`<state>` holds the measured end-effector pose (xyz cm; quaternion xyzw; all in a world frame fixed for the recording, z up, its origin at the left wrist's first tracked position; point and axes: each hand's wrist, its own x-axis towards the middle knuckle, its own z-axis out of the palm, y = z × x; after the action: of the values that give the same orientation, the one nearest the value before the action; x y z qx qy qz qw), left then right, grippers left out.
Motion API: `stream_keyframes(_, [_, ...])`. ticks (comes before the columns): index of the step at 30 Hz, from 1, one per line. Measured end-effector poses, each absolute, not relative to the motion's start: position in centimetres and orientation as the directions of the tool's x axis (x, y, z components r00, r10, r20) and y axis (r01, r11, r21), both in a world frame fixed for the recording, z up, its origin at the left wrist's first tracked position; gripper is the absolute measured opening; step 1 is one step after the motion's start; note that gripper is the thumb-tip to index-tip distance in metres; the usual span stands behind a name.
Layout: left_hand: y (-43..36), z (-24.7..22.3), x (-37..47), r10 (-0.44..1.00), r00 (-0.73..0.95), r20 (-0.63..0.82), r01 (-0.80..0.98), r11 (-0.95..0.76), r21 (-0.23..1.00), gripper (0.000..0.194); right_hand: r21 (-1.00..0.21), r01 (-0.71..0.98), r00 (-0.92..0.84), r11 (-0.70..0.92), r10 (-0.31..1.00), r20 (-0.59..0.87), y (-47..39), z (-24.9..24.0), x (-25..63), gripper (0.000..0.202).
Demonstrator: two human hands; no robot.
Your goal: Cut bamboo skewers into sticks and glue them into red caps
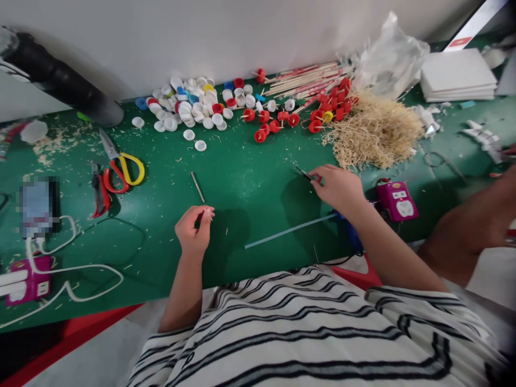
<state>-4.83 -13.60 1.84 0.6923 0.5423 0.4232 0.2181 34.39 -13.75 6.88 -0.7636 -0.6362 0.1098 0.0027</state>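
Note:
My left hand (193, 230) is closed in a pinch above the green tabletop, with a tiny pale bit at the fingertips too small to make out. Just beyond it lies a thin metal rod (197, 186), which looks like a nail. My right hand (341, 187) grips a slim dark metal tool (303, 172), its tip pointing away to the left; the fingers cover most of it. Below my right forearm, a long translucent glue stick (288, 231) sticks out of a blue glue gun (351, 235), partly hidden by the arm.
White and coloured bottle caps (193, 105) lie along the wall, near red caps on sticks (264, 129), wooden skewers (302, 80) and shredded straw (371, 129). Scissors (121, 166), red cutters (100, 191) and a cabled phone (37, 204) are leftward. Another person's arm (471, 226) is at right.

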Motion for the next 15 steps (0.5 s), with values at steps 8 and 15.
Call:
stream_keyframes(8, [-13.6,1.6,-5.0,0.951,0.023,0.310,0.593,-0.262,0.761,0.033,-0.250,0.965,0.057,-0.078,0.994,-0.089,-13.7,7.8,34.5,0.037])
stream_keyframes(15, [-13.5,1.6,-4.9,0.954,0.035,0.298,0.590,-0.261,0.764,0.032,-0.095,0.929,0.348,-0.359,0.931,-0.111,-11.4,6.8,43.8,0.071])
